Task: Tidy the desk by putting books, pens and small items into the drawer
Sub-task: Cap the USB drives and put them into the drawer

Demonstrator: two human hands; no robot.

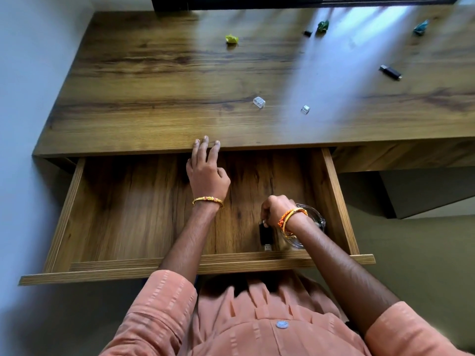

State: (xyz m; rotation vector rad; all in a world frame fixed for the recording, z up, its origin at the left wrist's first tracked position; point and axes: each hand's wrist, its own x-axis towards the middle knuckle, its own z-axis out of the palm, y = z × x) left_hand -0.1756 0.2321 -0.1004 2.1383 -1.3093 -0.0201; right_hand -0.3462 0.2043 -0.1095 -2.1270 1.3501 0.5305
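Note:
The wooden drawer (77,201) is pulled out wide below the desk top (159,80). My left hand (205,170) reaches over the drawer, its straight fingers resting on the desk's front edge. My right hand (276,210) is low inside the drawer at the right, fingers curled and pinching the top end of a black USB stick (265,237) that lies on the drawer floor. A clear glass dish (314,222) sits in the drawer just right of that hand, partly hidden by my wrist.
On the desk top lie a black USB stick (390,72), two clear plastic caps (259,102) (305,109), a small black cap (307,33), and crumpled papers: yellow (231,39), green (322,25), blue (421,28). A wall runs along the left.

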